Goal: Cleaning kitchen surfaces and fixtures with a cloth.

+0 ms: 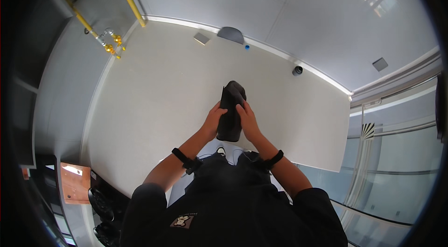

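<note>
Both of my hands hold a long black object (231, 114), perhaps a soft case or pouch, over the near part of a pale countertop (157, 82). My left hand (212, 121) grips its left side with the thumb on top. Along the opposite side, my right hand (249, 121) has its thumb and fingers against the object. Its far end is rounded and looks folded over; the near end is flatter. What is inside cannot be seen. Each wrist wears a black band.
At the back wall are a small flat box (201, 38), a grey half-round piece (230, 34), a blue cap (247, 47) and a dark cylindrical container (297, 71). Yellow pipes with valves (113, 44) stand back left. A black stove (101, 205) lies near left; glass panels (399, 149) are right.
</note>
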Tool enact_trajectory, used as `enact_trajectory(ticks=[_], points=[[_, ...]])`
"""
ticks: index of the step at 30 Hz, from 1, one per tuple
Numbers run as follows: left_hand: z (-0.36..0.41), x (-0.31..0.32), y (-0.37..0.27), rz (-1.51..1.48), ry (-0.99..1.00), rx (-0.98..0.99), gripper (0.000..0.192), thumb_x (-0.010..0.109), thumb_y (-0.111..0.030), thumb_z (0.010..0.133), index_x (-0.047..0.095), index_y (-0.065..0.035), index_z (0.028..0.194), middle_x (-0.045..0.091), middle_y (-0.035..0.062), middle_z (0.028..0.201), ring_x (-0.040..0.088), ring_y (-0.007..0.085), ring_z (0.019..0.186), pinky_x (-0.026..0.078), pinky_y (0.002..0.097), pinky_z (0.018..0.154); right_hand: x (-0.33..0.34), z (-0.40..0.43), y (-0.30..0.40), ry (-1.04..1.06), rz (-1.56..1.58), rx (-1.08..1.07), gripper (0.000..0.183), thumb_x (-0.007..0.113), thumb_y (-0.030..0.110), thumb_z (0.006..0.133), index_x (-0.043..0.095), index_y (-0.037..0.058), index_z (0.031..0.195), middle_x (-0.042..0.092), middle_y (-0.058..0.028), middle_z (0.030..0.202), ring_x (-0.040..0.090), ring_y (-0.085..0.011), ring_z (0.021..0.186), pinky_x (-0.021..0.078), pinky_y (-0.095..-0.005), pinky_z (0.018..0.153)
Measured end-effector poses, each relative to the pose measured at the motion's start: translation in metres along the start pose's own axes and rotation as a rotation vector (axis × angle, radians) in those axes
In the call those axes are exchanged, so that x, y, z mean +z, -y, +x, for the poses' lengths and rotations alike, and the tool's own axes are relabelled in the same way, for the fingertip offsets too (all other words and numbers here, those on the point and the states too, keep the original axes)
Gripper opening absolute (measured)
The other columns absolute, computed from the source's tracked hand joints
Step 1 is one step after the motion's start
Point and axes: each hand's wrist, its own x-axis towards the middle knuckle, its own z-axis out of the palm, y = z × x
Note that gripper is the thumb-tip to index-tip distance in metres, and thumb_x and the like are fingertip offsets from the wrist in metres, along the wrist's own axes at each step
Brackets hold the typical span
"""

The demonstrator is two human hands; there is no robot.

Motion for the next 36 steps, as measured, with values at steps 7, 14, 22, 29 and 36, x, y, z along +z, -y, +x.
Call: enact_trajectory(ticks=[7,14,22,29,36], points=[[0.057,0.025,0.046,0.167,-0.05,-0.108,0.04,0.059,-0.007,0.098,0.058,-0.0021,0.138,0.07,0.0109,0.116,0.07,0.0178,0.099,0.057,0.0326,0.092,-0.101,-0.035,-0.002,0.041,0.257,0.427,0.037,0.063,0.023,0.102,0.06,-0.0016,0.13,0.067,-0.0073,0.112,0.064,-0.0149,0.099,0.0525,-0.0287,0.087],[0.101,0.064,0.09,0.572,0.074,-0.105,0.022,0.071,-0.016,0.098,0.064,-0.0016,0.113,0.073,0.0061,0.1,0.069,0.0136,0.093,0.056,0.0301,0.081,-0.167,-0.046,-0.008,-0.115,0.217,0.363,0.028,0.072,0.015,0.094,0.066,-0.0006,0.117,0.07,-0.0059,0.096,0.066,-0.014,0.088,0.0536,-0.0301,0.077],[0.134,0.014,0.06,0.935,0.017,-0.166,0.027,0.06,-0.032,0.106,0.068,-0.0058,0.106,0.073,0.0045,0.094,0.068,0.0142,0.085,0.055,0.0319,0.077,-0.269,0.011,-0.021,-0.432,0.452,0.273,0.019,0.072,0.011,0.092,0.069,0.0037,0.109,0.07,-0.0027,0.099,0.064,-0.0147,0.091,0.0514,-0.0312,0.085],[0.202,-0.085,-0.015,1.466,-0.27,0.034,0.021,0.062,-0.012,0.094,0.065,-0.0078,0.114,0.067,0.0138,0.114,0.067,0.0259,0.098,0.054,0.0399,0.087,-0.367,0.028,-0.038,-0.63,0.536,0.27,0.024,0.067,0.03,0.098,0.063,0.0096,0.109,0.068,-0.0051,0.1,0.064,-0.0219,0.084,0.054,-0.0382,0.075],[0.298,-0.195,-0.076,1.725,-0.503,0.322,0.053,0.064,-0.005,0.087,0.052,-0.0113,0.138,0.048,0.0192,0.145,0.05,0.0394,0.129,0.048,0.0504,0.104,-0.331,-0.028,-0.037,-0.827,0.472,0.361,0.036,0.058,0.03,0.101,0.065,0.0063,0.127,0.072,-0.0087,0.11,0.067,-0.0234,0.091,0.0556,-0.0396,0.079]])
